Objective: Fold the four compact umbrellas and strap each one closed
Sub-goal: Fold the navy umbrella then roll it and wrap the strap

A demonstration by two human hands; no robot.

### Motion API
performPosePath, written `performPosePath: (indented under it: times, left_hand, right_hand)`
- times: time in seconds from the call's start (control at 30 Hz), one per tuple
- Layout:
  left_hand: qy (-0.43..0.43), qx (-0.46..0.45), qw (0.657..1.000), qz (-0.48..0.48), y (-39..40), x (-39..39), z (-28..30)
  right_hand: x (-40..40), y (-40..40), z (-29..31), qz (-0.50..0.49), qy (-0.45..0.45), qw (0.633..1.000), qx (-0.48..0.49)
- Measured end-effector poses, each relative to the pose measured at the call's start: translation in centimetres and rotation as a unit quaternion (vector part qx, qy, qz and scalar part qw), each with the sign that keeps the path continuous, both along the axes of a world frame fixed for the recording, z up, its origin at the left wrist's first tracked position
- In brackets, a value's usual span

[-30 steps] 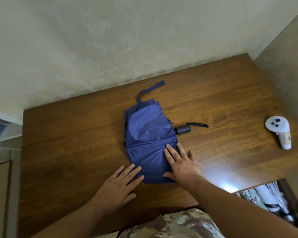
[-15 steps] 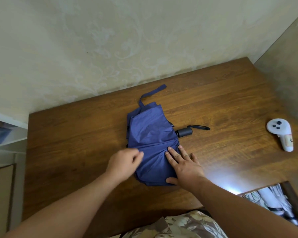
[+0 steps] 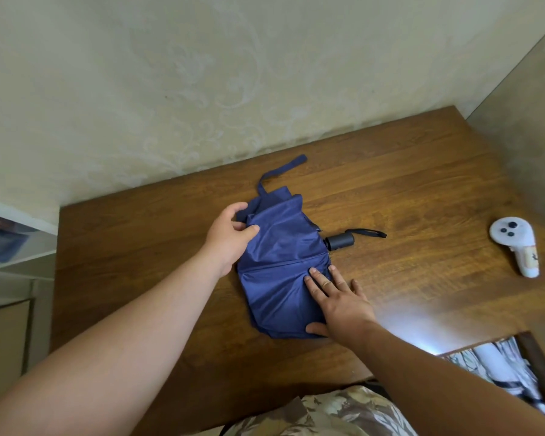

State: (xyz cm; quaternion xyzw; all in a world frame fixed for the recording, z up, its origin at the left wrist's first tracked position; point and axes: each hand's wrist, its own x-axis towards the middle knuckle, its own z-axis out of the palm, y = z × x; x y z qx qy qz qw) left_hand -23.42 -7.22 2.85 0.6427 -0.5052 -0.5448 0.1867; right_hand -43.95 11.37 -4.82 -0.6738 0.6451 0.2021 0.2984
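Gathering the umbrella [image 3: 280, 262] canopy, left hand [image 3: 230, 237] gripping its far edge, right hand [image 3: 337, 297] pressing flat-fingered; strap [image 3: 280, 171] lying loose, unfastened; other umbrellas unseen.

Both forearms are bare right up to the bottom edge of the view, with no sleeve, watch or band showing on either. The left hand [image 3: 230, 237] and right hand [image 3: 340, 302] carry no rings or gloves. Low down, at the person's lap, a garment [image 3: 321, 415] shows a leafy camouflage-like print in tan, cream and dark brown, its cloth creased.
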Motion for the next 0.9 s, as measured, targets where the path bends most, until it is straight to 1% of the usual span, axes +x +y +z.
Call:
performPosePath:
  times: [0.13,0.37,0.5,0.6,0.63,0.7,0.73,0.8,0.87,0.9]
  left_hand:
    - [0.016,-0.020,1.000,-0.007,1.3,0.3,0.2]
    - [0.040,-0.048,0.998,0.013,4.8,2.0,0.3]
    - [0.064,-0.069,0.995,0.023,6.3,2.8,0.4]
    - [0.062,-0.082,0.994,0.027,6.8,3.0,0.6]
    - [0.060,-0.085,0.994,0.027,6.9,3.1,0.6]
    - [0.063,-0.090,0.993,0.033,7.1,3.4,0.5]
    - [0.063,-0.090,0.993,0.035,7.2,3.5,0.6]
    - [0.058,-0.092,0.993,0.038,7.4,3.7,0.7]
    - [0.052,-0.090,0.994,0.039,7.6,3.8,0.8]
    - [0.051,-0.088,0.994,0.042,7.7,3.8,0.8]
  right_hand:
    - [0.0,0.0,0.1,-0.002,0.001,1.000,0.000]
    - [0.3,0.1,0.7,-0.008,-0.008,1.000,-0.008]
    - [0.5,0.2,1.5,0.000,-0.010,0.999,-0.040]
    - [0.3,0.3,2.5,-0.013,-0.026,0.998,-0.062]
    - [0.1,0.3,2.8,-0.022,-0.032,0.996,-0.079]
    - [-0.7,-0.1,3.7,-0.041,-0.040,0.986,-0.158]
    - [-1.0,-0.5,4.3,-0.060,-0.051,0.974,-0.214]
    - [-1.9,-1.4,5.4,-0.096,-0.076,0.937,-0.328]
    - [-2.4,-2.6,6.9,-0.116,-0.086,0.908,-0.393]
    - [-2.3,-3.3,7.8,-0.119,-0.096,0.903,-0.402]
